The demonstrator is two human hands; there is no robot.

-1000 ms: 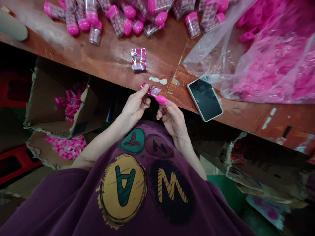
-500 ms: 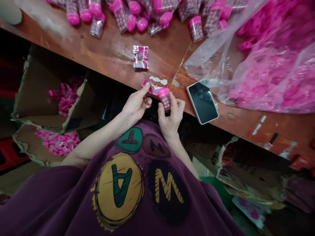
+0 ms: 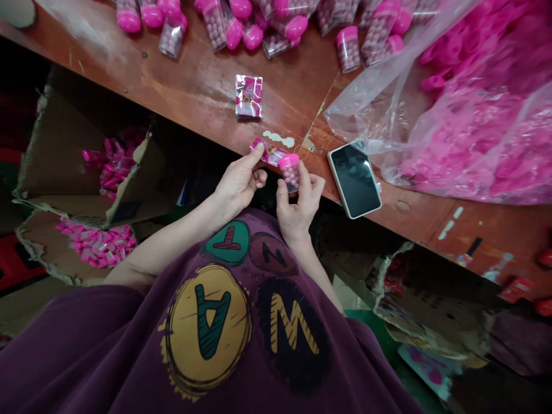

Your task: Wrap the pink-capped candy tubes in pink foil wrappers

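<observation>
My right hand (image 3: 298, 204) holds a small clear tube (image 3: 291, 172) filled with beads and topped by a pink cap, upright at the table's near edge. My left hand (image 3: 238, 183) pinches a shiny pink wrapper (image 3: 268, 153) right beside the tube's cap. Both hands hover just over the edge of the brown wooden table (image 3: 194, 92). A small stack of the same shiny wrappers (image 3: 249, 96) lies flat on the table a little beyond my hands.
Several pink-capped bead tubes (image 3: 241, 23) lie along the table's far side. A clear plastic bag of pink caps (image 3: 466, 115) fills the right. A phone (image 3: 354, 179) lies face up by my right hand. Cardboard boxes with wrapped pink tubes (image 3: 103, 172) stand lower left.
My right hand has turned the tube upright, so its beads show below the cap, and brought it against the wrapper. The view has shifted slightly.
</observation>
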